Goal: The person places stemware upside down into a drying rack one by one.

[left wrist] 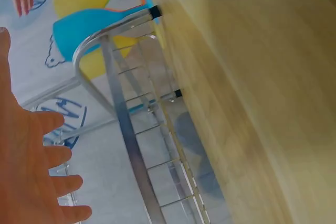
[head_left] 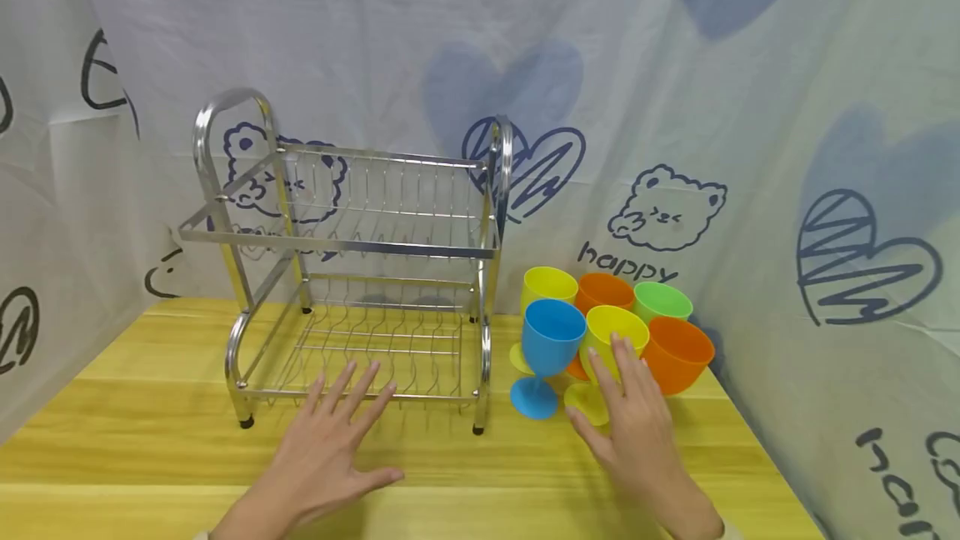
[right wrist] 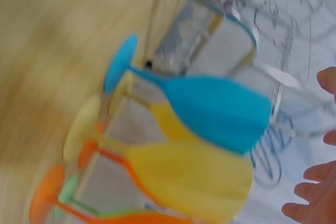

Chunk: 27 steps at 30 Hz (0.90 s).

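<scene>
My left hand (head_left: pixel 326 452) hovers with spread fingers in front of a two-tier metal dish rack (head_left: pixel 375 248), holding nothing. To the right, my right hand (head_left: pixel 633 423) is held with extended fingers before a cluster of plastic goblets, its fingertips overlapping the front yellow goblet (head_left: pixel 617 327) in the head view. Beside that one stands a blue goblet (head_left: pixel 553 340), nearest the rack. An orange goblet (head_left: pixel 678 352) is at the right front. Behind them are another yellow goblet (head_left: pixel 550 286), an orange goblet (head_left: pixel 603 290) and a green goblet (head_left: pixel 663 300). All stand upright.
The wooden table (head_left: pixel 120 457) carries the rack at left and the goblets at right. A pale curtain (head_left: pixel 375 40) printed with hearts and bears hangs behind and along both sides. The rack's black feet (head_left: pixel 477 430) rest on the tabletop.
</scene>
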{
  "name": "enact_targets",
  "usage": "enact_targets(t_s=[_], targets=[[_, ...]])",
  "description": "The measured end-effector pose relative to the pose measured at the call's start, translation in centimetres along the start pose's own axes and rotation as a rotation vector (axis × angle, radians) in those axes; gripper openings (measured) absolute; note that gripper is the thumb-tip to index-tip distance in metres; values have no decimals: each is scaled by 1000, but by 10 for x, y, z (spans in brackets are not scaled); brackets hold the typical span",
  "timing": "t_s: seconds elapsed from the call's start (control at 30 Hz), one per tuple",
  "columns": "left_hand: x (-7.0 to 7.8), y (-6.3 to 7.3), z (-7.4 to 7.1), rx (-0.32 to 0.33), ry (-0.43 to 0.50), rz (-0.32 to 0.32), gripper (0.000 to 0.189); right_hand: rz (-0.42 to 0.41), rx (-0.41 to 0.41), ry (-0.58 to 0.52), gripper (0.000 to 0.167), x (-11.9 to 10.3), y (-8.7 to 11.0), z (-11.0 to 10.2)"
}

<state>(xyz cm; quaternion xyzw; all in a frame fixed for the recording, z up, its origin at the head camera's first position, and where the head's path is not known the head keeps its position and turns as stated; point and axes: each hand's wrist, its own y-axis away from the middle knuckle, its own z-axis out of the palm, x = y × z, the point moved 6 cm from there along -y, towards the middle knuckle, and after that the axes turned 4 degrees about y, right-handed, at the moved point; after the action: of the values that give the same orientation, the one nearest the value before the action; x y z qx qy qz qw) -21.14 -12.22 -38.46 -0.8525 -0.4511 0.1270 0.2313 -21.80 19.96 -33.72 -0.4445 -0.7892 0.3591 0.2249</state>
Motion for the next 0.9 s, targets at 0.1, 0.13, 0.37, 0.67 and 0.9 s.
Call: enact_targets(t_s=[0.1, 0.13, 0.37, 0.67, 0.9], targets=[[-4, 0, -6, -25, 43, -45, 90, 28, 82, 32, 74, 20, -3, -8], [-5, 0, -7, -22, 52, -54, 89, 39, 106, 51, 75, 27, -4, -11], [-8, 5, -13, 49, 76, 6, 85, 189, 162, 116, 90, 76, 0, -20], [-9, 9, -13, 91, 233, -12, 82, 423, -36, 0, 99, 117, 20, -3], [-8, 5, -12, 106, 430, -69, 77, 829, -249, -344, 121, 146, 41, 17]])
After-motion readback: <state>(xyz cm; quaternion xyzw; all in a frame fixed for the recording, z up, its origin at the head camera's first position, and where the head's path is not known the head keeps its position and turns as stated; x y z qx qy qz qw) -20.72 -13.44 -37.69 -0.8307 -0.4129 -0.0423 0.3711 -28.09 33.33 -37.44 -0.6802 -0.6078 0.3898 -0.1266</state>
